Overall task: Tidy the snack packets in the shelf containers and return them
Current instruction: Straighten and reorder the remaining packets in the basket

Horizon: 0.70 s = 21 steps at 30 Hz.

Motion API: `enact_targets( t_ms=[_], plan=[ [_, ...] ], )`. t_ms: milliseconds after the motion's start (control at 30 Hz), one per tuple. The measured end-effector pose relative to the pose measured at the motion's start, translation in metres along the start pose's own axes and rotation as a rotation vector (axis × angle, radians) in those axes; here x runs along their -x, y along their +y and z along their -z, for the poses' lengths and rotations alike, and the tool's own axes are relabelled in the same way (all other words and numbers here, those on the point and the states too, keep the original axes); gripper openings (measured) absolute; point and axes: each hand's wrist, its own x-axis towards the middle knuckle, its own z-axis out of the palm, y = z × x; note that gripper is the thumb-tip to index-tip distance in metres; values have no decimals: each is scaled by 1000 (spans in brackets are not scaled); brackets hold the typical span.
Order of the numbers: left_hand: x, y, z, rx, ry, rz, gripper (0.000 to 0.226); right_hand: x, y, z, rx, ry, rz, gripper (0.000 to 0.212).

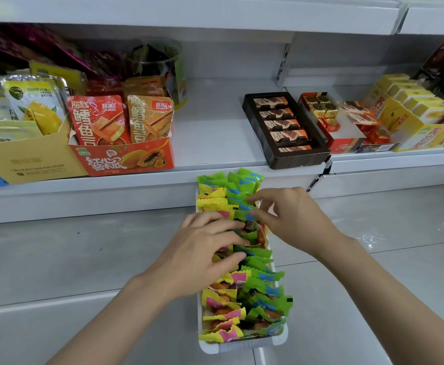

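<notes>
1. On the floor by the shelf's (215, 191) front edge sat the white container (242, 346) of snack packets (257, 262).
2. Left hand (202, 256) pressed them, fingers straight; right hand (292, 214) pinched 1.
3. Packets looked light, crinkly, slippery; best taken by their edges.

Hands: two, the left hand (202, 248) and the right hand (292, 217)
White container (242, 347) of snack packets: one
Snack packets (257, 285): green and yellow, too many and too overlapped to count
Red carton (126, 159): one, two front pouches showing
Dark brown tray (294, 160): one, five bars visible
Yellow cartons: two, one at left (28, 162), one at right (420, 135)
</notes>
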Motion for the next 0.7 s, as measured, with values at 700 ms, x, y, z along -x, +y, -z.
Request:
enact_targets(
  t_ms=[700],
  plan=[
    [1, 4, 3, 35, 31, -55, 48, 2, -8, 81, -476, 94, 4, 15]
  ],
)
